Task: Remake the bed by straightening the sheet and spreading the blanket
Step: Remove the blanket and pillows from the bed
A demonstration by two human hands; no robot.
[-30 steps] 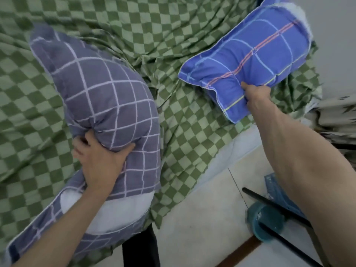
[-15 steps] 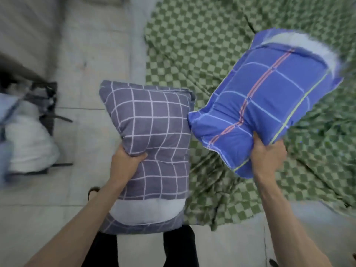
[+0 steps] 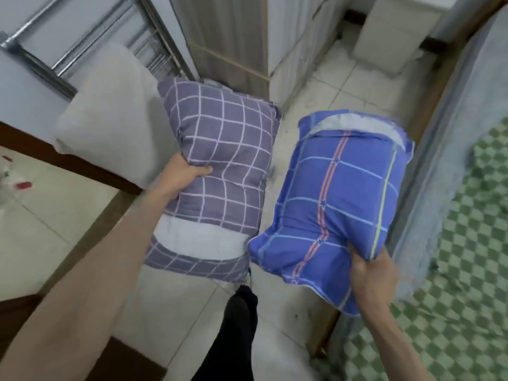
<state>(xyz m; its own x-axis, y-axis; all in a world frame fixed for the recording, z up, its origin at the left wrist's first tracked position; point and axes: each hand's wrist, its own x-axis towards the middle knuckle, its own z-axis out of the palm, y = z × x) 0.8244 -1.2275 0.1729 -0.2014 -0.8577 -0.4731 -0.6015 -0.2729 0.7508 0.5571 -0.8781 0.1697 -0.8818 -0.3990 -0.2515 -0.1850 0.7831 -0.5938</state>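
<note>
A: Item one, far left. What is listed?

B: Pale grey cushion (image 3: 110, 114), lying on a dark wooden ledge (image 3: 68, 158) with a metal rack (image 3: 82, 45) behind it. Tiled floor (image 3: 41, 215) below.

A: Item two?

B: Grey grid pillow (image 3: 220, 160), held in the air over the floor. Left hand (image 3: 184, 174) has its grip curled into the pillow's left edge, thumb pressed into the fabric. White stuffing shows at the open lower end.

A: Item three?

B: Blue plaid pillow (image 3: 343, 204), also airborne, its lower corner just beside the grey one; contact cannot be told. Right hand (image 3: 373, 273) pinches its lower right corner, fingers wrapped under.

A: Handling notes?

B: Judged soft and light; each dents under the grip. A hold at an edge or corner suffices, though the loose covers may slide on the filling.

A: And the task's own thing?

B: Green checked sheet (image 3: 453, 298), at the right edge of view, rumpled on the bed (image 3: 445, 149). No blanket is visible. Sheet likely limp and light; best taken at edges or corners.

A: Obstructions?

B: Both hands are occupied, so the pillows need setting down first. A pale cabinet (image 3: 233, 37) stands ahead, narrowing the floor. A dark-clad leg (image 3: 236, 325) shows at bottom centre.
</note>
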